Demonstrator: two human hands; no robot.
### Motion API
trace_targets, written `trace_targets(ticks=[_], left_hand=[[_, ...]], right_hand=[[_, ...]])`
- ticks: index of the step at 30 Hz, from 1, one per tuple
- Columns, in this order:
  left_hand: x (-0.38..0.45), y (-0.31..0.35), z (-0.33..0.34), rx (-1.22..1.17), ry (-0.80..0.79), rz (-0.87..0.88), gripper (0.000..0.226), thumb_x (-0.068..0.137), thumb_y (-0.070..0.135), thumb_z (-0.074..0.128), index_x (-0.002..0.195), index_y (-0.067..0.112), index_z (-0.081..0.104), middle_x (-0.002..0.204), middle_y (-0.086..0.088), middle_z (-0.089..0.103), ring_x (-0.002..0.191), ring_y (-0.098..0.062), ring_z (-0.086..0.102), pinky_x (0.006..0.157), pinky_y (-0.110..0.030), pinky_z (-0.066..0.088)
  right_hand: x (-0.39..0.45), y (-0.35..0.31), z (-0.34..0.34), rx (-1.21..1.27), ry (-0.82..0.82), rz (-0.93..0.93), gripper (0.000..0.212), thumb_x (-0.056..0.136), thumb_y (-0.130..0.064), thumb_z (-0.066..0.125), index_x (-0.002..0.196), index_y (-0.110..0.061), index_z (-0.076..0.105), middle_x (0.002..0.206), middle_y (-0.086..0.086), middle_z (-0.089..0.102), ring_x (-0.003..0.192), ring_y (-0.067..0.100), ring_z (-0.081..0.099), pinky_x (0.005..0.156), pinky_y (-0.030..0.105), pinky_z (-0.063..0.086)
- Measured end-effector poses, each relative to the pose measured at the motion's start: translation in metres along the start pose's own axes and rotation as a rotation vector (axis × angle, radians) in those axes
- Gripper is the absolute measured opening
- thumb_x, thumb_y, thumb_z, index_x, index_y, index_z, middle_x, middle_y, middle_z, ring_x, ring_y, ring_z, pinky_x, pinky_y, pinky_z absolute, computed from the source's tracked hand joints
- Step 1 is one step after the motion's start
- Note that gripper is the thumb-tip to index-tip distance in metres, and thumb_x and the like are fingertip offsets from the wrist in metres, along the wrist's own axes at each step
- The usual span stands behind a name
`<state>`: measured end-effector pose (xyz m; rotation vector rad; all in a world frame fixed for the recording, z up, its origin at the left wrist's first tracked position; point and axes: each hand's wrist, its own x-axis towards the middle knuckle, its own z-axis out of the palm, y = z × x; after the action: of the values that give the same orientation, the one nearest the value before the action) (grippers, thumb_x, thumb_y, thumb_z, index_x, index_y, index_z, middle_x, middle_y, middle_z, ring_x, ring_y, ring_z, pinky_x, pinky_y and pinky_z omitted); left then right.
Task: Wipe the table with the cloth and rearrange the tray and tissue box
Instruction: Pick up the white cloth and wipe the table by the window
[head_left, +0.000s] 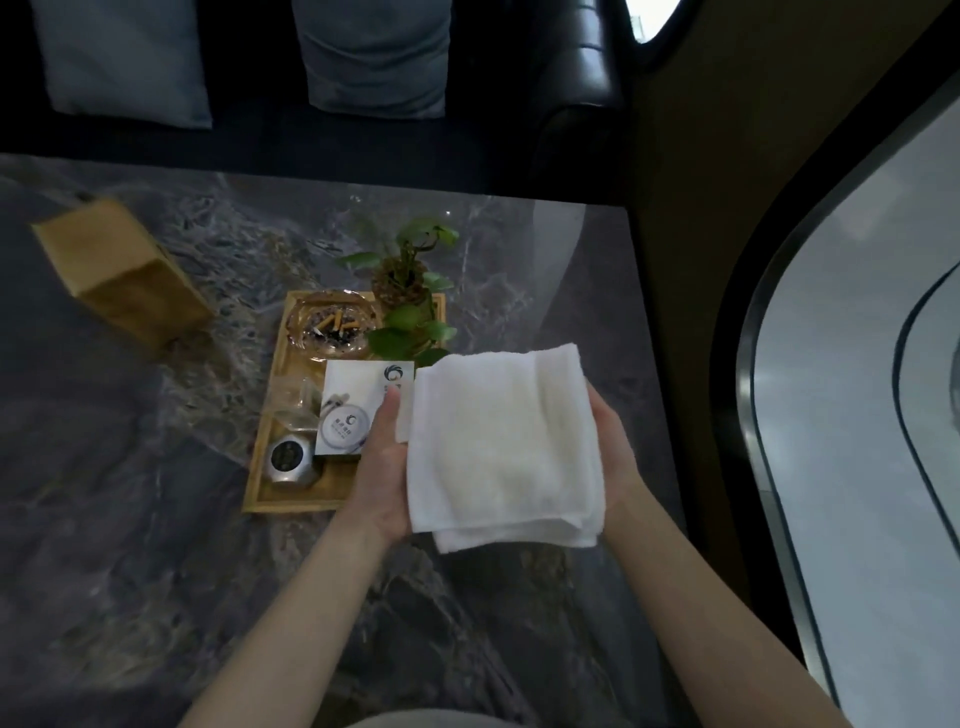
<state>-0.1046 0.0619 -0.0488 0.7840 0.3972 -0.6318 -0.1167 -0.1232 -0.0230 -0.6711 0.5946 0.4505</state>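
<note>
Both hands, left (382, 467) and right (613, 457), cradle the folded cloth (501, 447) by its edges; soft, light, easily gripped anywhere

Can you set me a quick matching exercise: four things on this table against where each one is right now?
Things:
1. cloth
2. tissue box
3. ashtray
4. potted plant

Places:
A. far left part of the tray
B. far right corner of the tray
C. held in both hands
D. on the table, left of the tray

Pairs: 1-C, 2-D, 3-A, 4-B
</note>
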Motion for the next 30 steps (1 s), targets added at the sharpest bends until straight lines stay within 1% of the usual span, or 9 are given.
trace_targets(ticks=[3,6,9,11,18,22,24,26,30], left_hand=[[-0.018,0.017,-0.023,0.016,-0.007,-0.102,0.058,0.065,0.047,0.063,0.114,0.016,0.063,0.104,-0.009,0.072,0.093,-0.027,0.068,0.066,-0.037,0.058],[-0.036,0.041,-0.047,0.065,-0.015,-0.205,0.045,0.071,0.037,0.062,0.107,0.011,0.066,0.108,-0.013,0.071,0.098,-0.03,0.066,0.068,-0.04,0.059],[-0.052,0.069,-0.072,0.132,-0.01,-0.195,0.039,0.073,0.041,0.058,0.096,0.012,0.073,0.104,-0.011,0.072,0.095,-0.026,0.068,0.067,-0.035,0.059],[-0.064,0.089,-0.089,0.172,0.018,-0.179,0.04,0.071,0.043,0.057,0.091,0.014,0.075,0.099,-0.009,0.074,0.092,-0.023,0.069,0.063,-0.031,0.058],[-0.093,0.158,-0.165,0.235,0.181,-0.062,0.034,0.081,0.039,0.056,0.098,0.013,0.067,0.094,-0.008,0.075,0.087,-0.024,0.07,0.059,-0.03,0.059],[-0.096,0.195,-0.215,0.295,0.212,0.021,0.03,0.084,0.039,0.056,0.105,0.019,0.061,0.098,-0.004,0.074,0.09,-0.023,0.07,0.059,-0.03,0.058],[-0.093,0.21,-0.238,0.344,0.2,0.059,0.025,0.084,0.039,0.056,0.104,0.024,0.06,0.098,0.0,0.074,0.091,-0.021,0.069,0.062,-0.03,0.058],[-0.089,0.222,-0.257,0.406,0.205,0.078,0.019,0.083,0.04,0.057,0.098,0.03,0.06,0.095,0.003,0.075,0.089,-0.018,0.07,0.061,-0.029,0.058],[-0.07,0.236,-0.292,0.609,0.3,0.124,0.022,0.089,0.033,0.051,0.111,0.028,0.054,0.101,0.007,0.067,0.089,-0.014,0.067,0.067,-0.026,0.053]], right_hand=[[0.0,0.015,0.018,-0.011,-0.139,-0.051,0.037,0.084,-0.045,0.056,0.069,-0.017,0.076,0.065,-0.001,0.073,0.064,0.016,0.07,0.061,0.029,0.057],[0.01,0.031,0.045,-0.036,-0.142,0.059,0.035,0.077,-0.049,0.064,0.082,-0.016,0.074,0.076,0.001,0.074,0.074,0.02,0.069,0.068,0.031,0.055],[0.027,0.055,0.074,-0.112,-0.15,0.085,0.042,0.081,-0.053,0.054,0.089,-0.016,0.074,0.084,0.003,0.075,0.081,0.022,0.07,0.072,0.033,0.056],[0.038,0.076,0.096,-0.159,-0.136,0.111,0.05,0.084,-0.059,0.048,0.101,-0.018,0.071,0.096,0.004,0.073,0.093,0.025,0.066,0.086,0.039,0.051],[0.084,0.15,0.175,-0.201,-0.023,0.097,0.069,0.081,-0.069,0.038,0.118,-0.017,0.062,0.122,0.014,0.064,0.113,0.033,0.058,0.098,0.045,0.044],[0.109,0.181,0.21,-0.317,-0.124,0.077,0.045,0.094,-0.045,0.039,0.12,-0.015,0.059,0.121,0.01,0.063,0.109,0.028,0.06,0.09,0.043,0.048],[0.118,0.194,0.221,-0.573,-0.064,0.005,0.032,0.095,-0.031,0.043,0.123,-0.019,0.053,0.117,0.005,0.061,0.106,0.023,0.06,0.087,0.042,0.051],[0.128,0.207,0.23,-0.855,-0.012,-0.079,0.03,0.095,-0.026,0.044,0.125,-0.025,0.049,0.117,0.001,0.058,0.106,0.021,0.058,0.091,0.047,0.051],[0.148,0.231,0.247,-1.028,0.07,-0.201,0.028,0.096,-0.022,0.044,0.124,-0.021,0.05,0.114,-0.003,0.059,0.106,0.017,0.057,0.093,0.049,0.05]])
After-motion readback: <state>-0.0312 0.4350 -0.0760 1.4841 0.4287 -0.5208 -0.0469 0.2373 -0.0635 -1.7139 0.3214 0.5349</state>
